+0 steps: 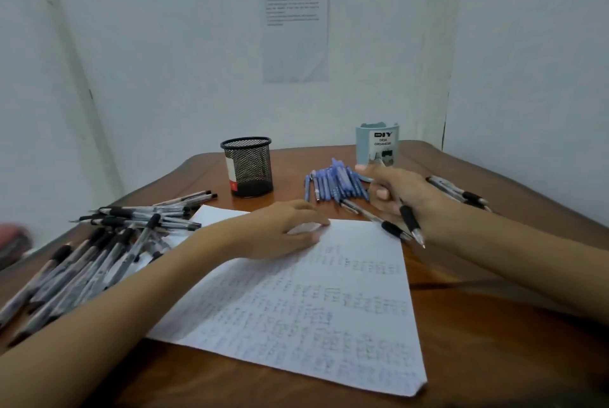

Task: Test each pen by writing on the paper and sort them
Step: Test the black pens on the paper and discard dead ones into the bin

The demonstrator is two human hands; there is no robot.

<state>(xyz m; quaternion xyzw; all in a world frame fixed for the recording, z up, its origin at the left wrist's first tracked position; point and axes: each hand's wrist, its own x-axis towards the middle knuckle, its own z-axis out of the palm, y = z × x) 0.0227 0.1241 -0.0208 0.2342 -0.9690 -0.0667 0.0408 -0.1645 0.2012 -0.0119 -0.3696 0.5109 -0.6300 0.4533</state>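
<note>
black-gripped pen [410, 222] slants, tip pointing nearward and down.

table [461, 358]: glossy wood | paper [329, 308]: matt | pen cup [248, 167]: black wire mesh

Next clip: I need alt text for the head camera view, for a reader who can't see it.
A person's right hand grips a black-grip pen beside a scribble-covered paper, which the left hand holds flat. A heap of black-grip pens lies at left; blue pens lie beyond the paper near a mesh cup and a desk organizer.
</note>
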